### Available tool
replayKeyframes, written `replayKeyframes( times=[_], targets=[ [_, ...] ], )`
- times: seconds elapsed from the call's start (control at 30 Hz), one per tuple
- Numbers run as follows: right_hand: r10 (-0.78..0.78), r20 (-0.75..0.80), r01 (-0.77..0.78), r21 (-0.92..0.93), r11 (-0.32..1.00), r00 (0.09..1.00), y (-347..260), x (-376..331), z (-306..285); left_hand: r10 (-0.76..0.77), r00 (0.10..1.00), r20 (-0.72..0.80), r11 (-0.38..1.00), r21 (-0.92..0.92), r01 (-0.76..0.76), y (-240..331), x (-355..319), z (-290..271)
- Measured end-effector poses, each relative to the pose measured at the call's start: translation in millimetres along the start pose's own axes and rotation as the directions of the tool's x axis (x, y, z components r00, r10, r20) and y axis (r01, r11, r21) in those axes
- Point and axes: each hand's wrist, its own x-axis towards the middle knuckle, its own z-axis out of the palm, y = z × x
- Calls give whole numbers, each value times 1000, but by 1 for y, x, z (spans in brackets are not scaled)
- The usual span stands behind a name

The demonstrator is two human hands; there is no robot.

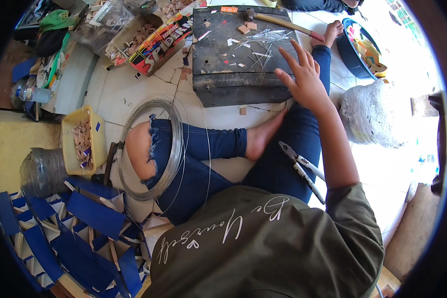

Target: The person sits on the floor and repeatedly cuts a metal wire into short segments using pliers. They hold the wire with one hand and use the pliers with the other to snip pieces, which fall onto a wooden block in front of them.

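Observation:
My right hand [303, 74] is stretched out with its fingers spread, over the right edge of a low black block [216, 64]. It holds nothing. Close to its fingertips, a heap of short cut wire pieces [263, 42] lies on the block. A hammer [283, 22] with a wooden handle rests at the block's far side, beside small brown wooden squares [244, 29]. Pliers [301, 166] with pale grips lie on my right thigh. A large coil of thin metal wire [176, 149] hangs round my left knee. My left hand is out of view.
At the left stand a yellow tub [99, 144] of small wooden pieces and a pile of blue and white folded parts [94, 213]. A printed carton [164, 42] stands far left. At the right are a dark blue basin [357, 64] and a grey wrapped bundle [370, 116].

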Motion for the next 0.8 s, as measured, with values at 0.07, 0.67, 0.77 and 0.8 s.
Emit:
replayKeyframes(
  times=[0.07, 0.67, 0.77, 0.8],
  targets=[
    [23, -14, -23, 3, 1000, 1000, 1, 2, -1, 27, 1000, 7, 1000, -12, -26, -5, 1, -1],
    [-125, 136, 120, 45, 992, 983, -2, 2, -2, 90, 992, 93, 990, 96, -99, 54, 13, -5],
    [-119, 113, 112, 70, 991, 986, -5, 9, 4, 46, 990, 136, 995, 87, -58, 52, 5, -12],
    [-101, 101, 95, 70, 993, 990, -9, 13, 8, 13, 985, 170, 997, 76, -26, 53, -2, -17]
  ],
)
